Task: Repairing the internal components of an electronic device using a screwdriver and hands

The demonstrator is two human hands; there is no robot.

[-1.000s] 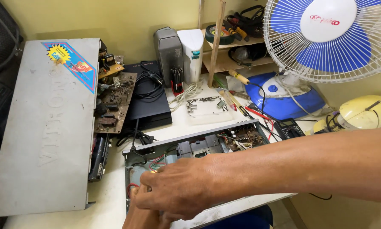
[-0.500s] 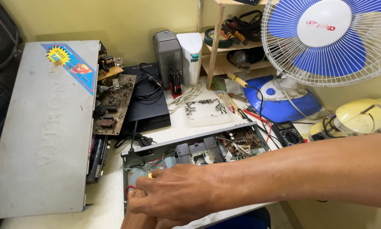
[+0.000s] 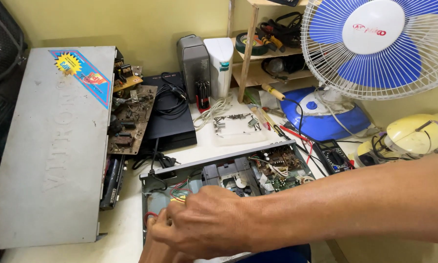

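An opened grey metal player chassis point(image 3: 218, 159) lies on the white table in front of me, with a green circuit board point(image 3: 280, 168) at its right end and red and yellow wires point(image 3: 177, 193) at its left end. My right hand point(image 3: 209, 224) reaches in from the right and its fingers curl down into the left end of the chassis, beside those wires. My left hand point(image 3: 154, 249) is tucked under it at the bottom edge, mostly covered. Whatever the fingers grip is hidden.
A large grey metal cover point(image 3: 53, 146) leans at the left, with a brown circuit board point(image 3: 128, 119) and a black box point(image 3: 172, 124) beside it. Behind the chassis are a clear screw tray point(image 3: 236, 129), a multimeter point(image 3: 336, 158), a blue fan point(image 3: 379, 44), a wooden shelf point(image 3: 272, 53) and a yellow appliance point(image 3: 414, 134).
Both hands stay at the left end of the chassis, the right hand shifting only slightly over the left. My view has tilted a little.
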